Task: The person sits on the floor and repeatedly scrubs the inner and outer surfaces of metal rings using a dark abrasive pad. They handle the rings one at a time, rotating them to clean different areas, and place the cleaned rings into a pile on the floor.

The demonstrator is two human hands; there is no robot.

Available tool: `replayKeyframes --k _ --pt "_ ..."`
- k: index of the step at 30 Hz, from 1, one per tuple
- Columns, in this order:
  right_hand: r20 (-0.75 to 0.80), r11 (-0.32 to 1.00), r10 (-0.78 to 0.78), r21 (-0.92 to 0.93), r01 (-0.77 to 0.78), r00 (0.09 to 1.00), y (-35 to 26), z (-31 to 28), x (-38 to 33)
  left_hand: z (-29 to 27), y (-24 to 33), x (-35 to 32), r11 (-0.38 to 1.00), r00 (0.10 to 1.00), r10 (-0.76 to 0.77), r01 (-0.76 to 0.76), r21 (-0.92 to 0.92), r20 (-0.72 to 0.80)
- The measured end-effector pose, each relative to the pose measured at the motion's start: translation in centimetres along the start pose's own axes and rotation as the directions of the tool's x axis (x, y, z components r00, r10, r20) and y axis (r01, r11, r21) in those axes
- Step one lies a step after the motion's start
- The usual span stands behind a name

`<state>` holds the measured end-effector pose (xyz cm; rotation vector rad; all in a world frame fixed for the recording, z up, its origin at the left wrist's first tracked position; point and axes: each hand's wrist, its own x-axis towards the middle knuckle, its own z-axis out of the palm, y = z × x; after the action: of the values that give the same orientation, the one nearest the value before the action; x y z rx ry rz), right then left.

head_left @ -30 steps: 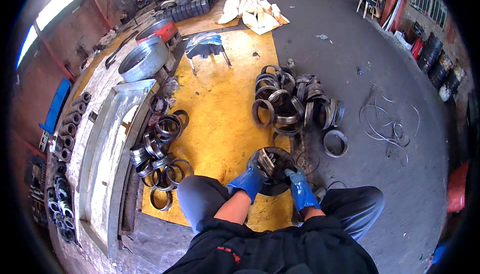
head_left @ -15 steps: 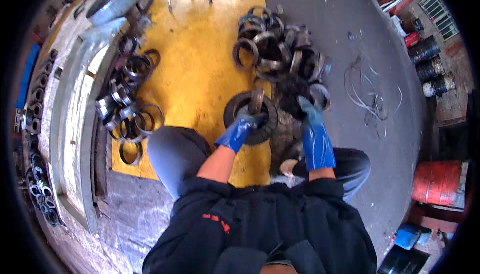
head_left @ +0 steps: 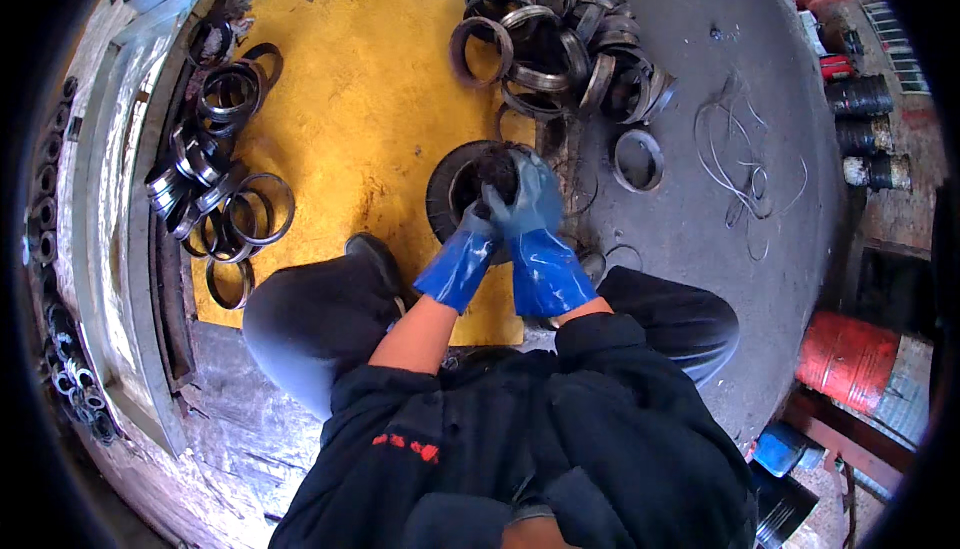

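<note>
My gloved left hand (head_left: 478, 224) and gloved right hand (head_left: 535, 199) come together over a black tyre-like ring (head_left: 440, 194) lying on the yellow floor between my feet. Between the hands is a dark, shaggy wad (head_left: 492, 167), with the right hand's fingers curled round its right side. The left fingers are closed against its lower edge; what they grip is hidden under the wad and the other glove. Both gloves are blue and rubbery with greyer fingers. A pile of dark metal rings (head_left: 602, 84) lies ahead, and one loose ring (head_left: 655, 164) sits to its near right.
Shinier metal rings (head_left: 188, 159) are heaped at left, beside a long metal trough (head_left: 105, 249). Tangled wire (head_left: 735, 204) lies on the grey floor at right. A red drum (head_left: 845, 357) and dark cans (head_left: 858, 96) line the right side.
My right hand has moved left from beside the ring pile to the tyre-like ring, bringing the dark wad. The metal ring that showed in my left hand is now hidden. The view has shifted.
</note>
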<state>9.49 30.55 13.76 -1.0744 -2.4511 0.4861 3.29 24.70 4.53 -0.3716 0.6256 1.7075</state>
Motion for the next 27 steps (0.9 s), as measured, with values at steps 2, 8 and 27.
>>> replayKeyframes --k 2,8,27 --pt "-0.009 0.999 -0.022 0.041 0.023 1.0 -0.9 1.3 2.1 -3.5 1.1 0.7 0.963 0.934 -0.041 0.131 -0.235 0.354" --pt "0.702 0.484 0.344 0.437 -0.758 0.624 5.3 4.4 10.9 2.6 2.3 -4.4 0.958 0.963 -0.269 0.267 -0.109 -0.001" --pt "0.02 1.0 -0.013 0.008 0.013 1.0 0.4 -0.3 -0.8 3.5 1.5 -3.3 0.992 0.966 -0.103 0.115 0.04 -0.236"
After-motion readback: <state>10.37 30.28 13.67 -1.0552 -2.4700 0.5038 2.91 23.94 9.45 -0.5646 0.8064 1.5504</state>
